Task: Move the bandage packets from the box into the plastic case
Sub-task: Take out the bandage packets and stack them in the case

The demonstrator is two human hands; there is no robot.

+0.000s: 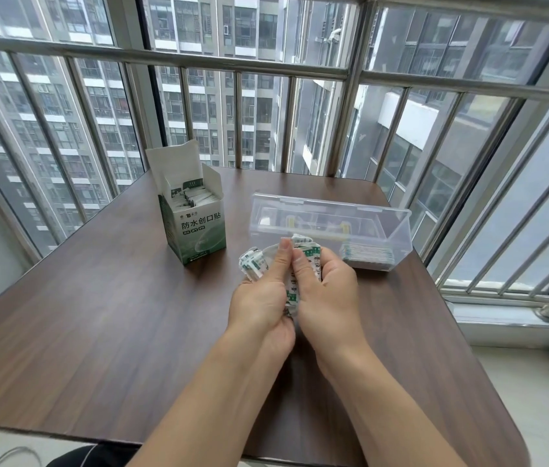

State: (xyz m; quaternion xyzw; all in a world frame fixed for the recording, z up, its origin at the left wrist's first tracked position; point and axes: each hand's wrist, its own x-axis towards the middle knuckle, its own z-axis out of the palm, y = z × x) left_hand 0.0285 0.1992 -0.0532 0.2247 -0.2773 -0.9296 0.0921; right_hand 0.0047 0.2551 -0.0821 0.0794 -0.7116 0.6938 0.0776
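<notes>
A green and white bandage box [195,224] stands open on the dark wooden table [98,315], with several packets still upright inside it. To its right lies the clear plastic case [330,227], lid raised, with a stack of packets [367,256] in its right end. Just in front of the case, my left hand [263,291] and my right hand [327,294] together grip a loose bunch of white and green bandage packets [307,254], thumbs pressed on top. Part of the bunch is hidden between my palms.
The table stands against a metal window railing [266,65] with tower blocks beyond. Its right edge runs close to the case, with a window sill [509,318] beyond it. Bare tabletop stretches to the left and in front of my hands.
</notes>
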